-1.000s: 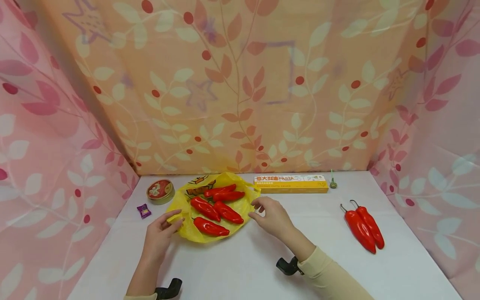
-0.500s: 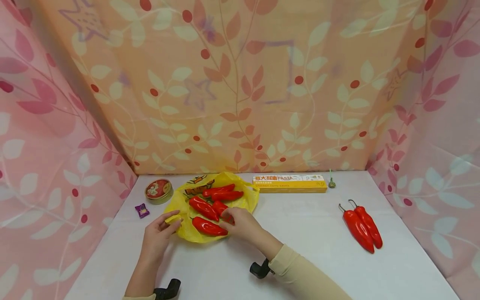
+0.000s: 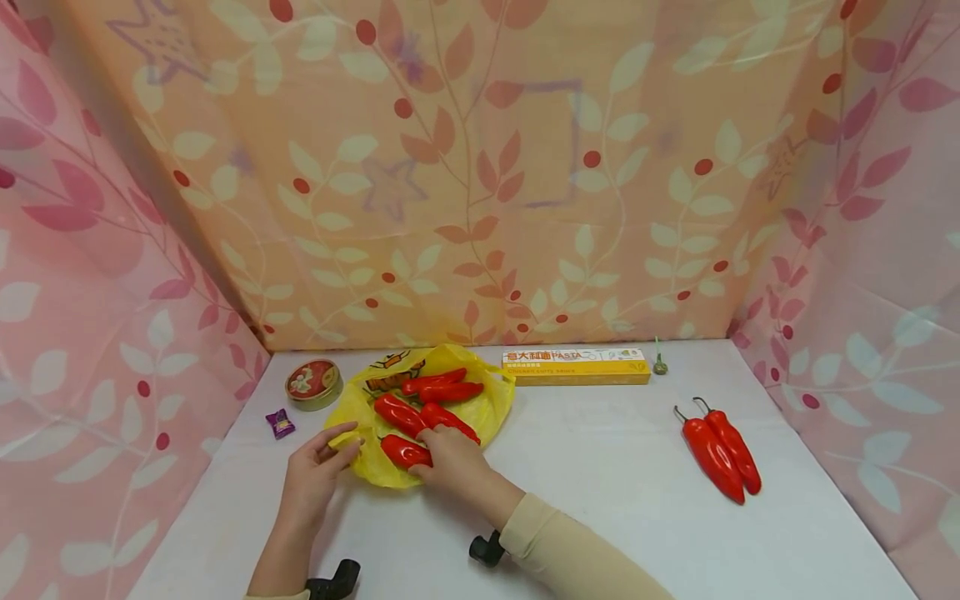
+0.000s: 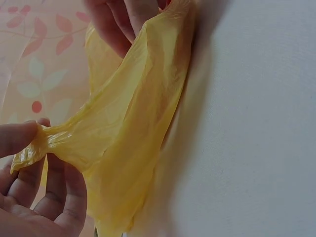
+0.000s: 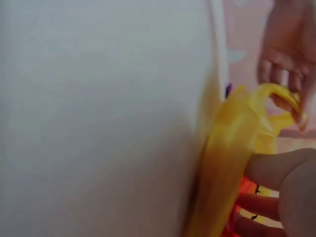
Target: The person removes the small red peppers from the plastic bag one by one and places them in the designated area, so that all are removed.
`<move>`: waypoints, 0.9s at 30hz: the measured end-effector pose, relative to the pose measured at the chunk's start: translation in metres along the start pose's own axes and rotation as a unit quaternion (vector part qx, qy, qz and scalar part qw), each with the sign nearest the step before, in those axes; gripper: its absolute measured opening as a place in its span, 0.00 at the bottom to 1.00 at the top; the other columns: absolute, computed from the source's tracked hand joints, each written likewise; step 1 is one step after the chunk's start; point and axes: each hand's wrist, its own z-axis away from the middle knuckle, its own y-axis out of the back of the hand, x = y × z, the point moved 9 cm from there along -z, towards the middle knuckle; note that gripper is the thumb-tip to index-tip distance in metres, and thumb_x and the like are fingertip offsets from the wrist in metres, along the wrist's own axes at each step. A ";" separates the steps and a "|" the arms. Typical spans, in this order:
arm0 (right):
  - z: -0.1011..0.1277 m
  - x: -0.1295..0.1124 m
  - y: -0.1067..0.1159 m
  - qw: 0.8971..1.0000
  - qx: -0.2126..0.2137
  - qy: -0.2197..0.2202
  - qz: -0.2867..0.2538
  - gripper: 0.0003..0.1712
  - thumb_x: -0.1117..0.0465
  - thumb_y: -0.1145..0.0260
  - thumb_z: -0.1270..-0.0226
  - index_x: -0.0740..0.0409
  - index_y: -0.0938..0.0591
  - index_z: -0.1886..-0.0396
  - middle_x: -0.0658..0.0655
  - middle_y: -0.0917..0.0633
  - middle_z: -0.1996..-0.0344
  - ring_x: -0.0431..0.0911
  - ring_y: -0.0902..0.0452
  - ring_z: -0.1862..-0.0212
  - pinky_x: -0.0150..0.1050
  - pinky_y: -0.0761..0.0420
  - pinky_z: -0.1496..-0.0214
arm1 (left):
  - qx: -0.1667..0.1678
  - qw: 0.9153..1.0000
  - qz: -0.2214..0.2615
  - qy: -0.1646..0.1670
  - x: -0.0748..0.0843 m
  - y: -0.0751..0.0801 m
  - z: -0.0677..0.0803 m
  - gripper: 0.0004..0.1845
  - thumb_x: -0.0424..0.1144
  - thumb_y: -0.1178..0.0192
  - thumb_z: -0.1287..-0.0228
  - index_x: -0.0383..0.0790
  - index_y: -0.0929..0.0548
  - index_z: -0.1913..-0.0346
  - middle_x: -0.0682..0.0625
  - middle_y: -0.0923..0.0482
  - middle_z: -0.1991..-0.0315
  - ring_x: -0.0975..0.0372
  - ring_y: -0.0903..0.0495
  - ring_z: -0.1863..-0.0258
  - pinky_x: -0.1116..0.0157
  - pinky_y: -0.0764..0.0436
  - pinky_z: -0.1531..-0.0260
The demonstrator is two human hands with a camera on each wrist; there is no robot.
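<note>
Left hand [image 3: 315, 475] pinches the limp yellow plastic bag [image 3: 491, 410] edge; right hand [image 3: 450, 461] grips a smooth, rigid-looking red pepper [image 3: 402, 451] mid-body.

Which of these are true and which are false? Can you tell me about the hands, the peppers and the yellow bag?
1. The left hand pinches the edge of the yellow bag. True.
2. Two red peppers lie by themselves on the right side of the table. True.
3. The right hand is picking up the pasta box. False: it is on a red pepper at the bag.
4. The round tin sits inside the yellow bag. False: it stands beside the bag, on the table.
5. A small purple candy lies near the tin. True.
</note>
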 end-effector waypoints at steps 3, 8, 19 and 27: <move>0.000 -0.006 -0.003 0.998 0.010 0.010 0.058 0.27 0.45 0.25 0.39 0.53 0.17 0.45 0.52 0.15 0.54 0.46 0.21 0.53 0.41 0.16 0.51 | -0.001 1.000 0.001 0.001 -0.001 0.001 -0.001 0.23 0.46 0.37 0.28 0.50 0.22 0.33 0.45 0.23 0.36 0.65 0.19 0.50 0.76 0.19 0.51; 0.003 -0.007 0.001 0.998 0.030 0.014 0.060 0.16 0.51 0.26 0.37 0.55 0.14 0.56 0.50 0.16 0.64 0.43 0.24 0.63 0.35 0.20 0.61 | -0.001 1.000 -0.004 -0.003 0.000 0.002 0.000 0.24 0.47 0.37 0.29 0.50 0.22 0.33 0.45 0.24 0.36 0.64 0.20 0.50 0.78 0.20 0.53; 0.034 0.024 0.048 0.993 0.071 -0.029 -0.094 0.20 0.51 0.33 0.29 0.55 0.16 0.43 0.52 0.13 0.55 0.42 0.21 0.59 0.40 0.16 0.53 | -0.006 1.000 -0.004 -0.002 0.002 -0.002 0.000 0.23 0.45 0.37 0.28 0.48 0.23 0.33 0.44 0.22 0.37 0.63 0.20 0.50 0.78 0.20 0.53; 0.053 0.054 0.068 0.975 0.103 -0.085 -0.176 0.18 0.52 0.39 0.24 0.54 0.18 0.42 0.52 0.13 0.53 0.44 0.22 0.58 0.44 0.17 0.51 | -0.002 1.000 -0.009 -0.002 0.004 -0.003 -0.001 0.22 0.44 0.37 0.28 0.48 0.22 0.33 0.43 0.21 0.39 0.62 0.20 0.50 0.78 0.20 0.54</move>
